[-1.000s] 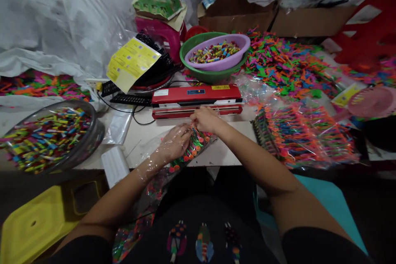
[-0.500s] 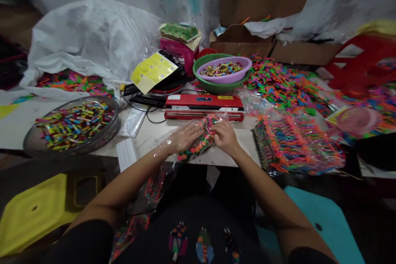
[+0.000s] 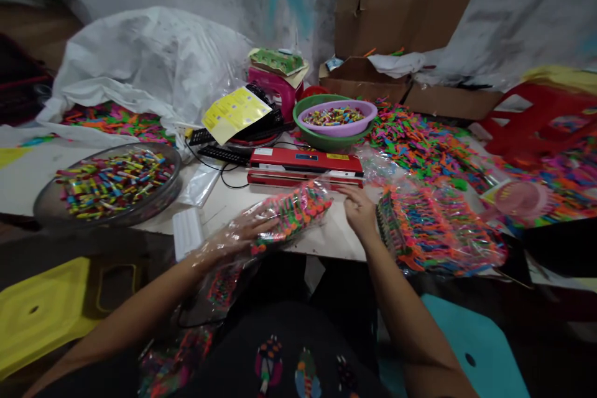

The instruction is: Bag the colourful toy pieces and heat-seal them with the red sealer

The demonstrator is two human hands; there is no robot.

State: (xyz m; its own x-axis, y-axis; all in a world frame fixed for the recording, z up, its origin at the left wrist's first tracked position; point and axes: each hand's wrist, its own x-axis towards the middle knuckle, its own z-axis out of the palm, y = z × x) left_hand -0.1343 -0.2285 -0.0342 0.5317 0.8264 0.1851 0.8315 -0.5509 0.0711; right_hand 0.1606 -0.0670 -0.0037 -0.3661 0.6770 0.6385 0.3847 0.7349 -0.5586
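Observation:
My left hand [image 3: 249,227] appears to be inside a clear plastic bag [image 3: 224,245], whose film glints over the wrist and forearm. Its fingers stretch out flat against the left part of a packed row of small colourful plastic pieces [image 3: 298,211], orange at the ends and green and pink between. Just right of the bag, my right hand [image 3: 359,208] is above the table edge, fingers partly bent and apart; nothing clear shows in them. Directly behind the bag lies a red bag sealer [image 3: 305,165].
A grey bowl of small wrapped sticks [image 3: 175,183] stands left, a white block [image 3: 187,233] nearer. Packed bags [image 3: 438,230] lie right, before a loose heap of colourful pieces [image 3: 420,130]. Behind the sealer, a purple bowl [image 3: 338,130] sits in a green one [image 3: 321,138]. Stools [image 3: 46,305] flank me.
My left hand has slid left and back along the bag. My right hand has moved right, off the packed pieces, and its fingers have loosened. More of the row now shows.

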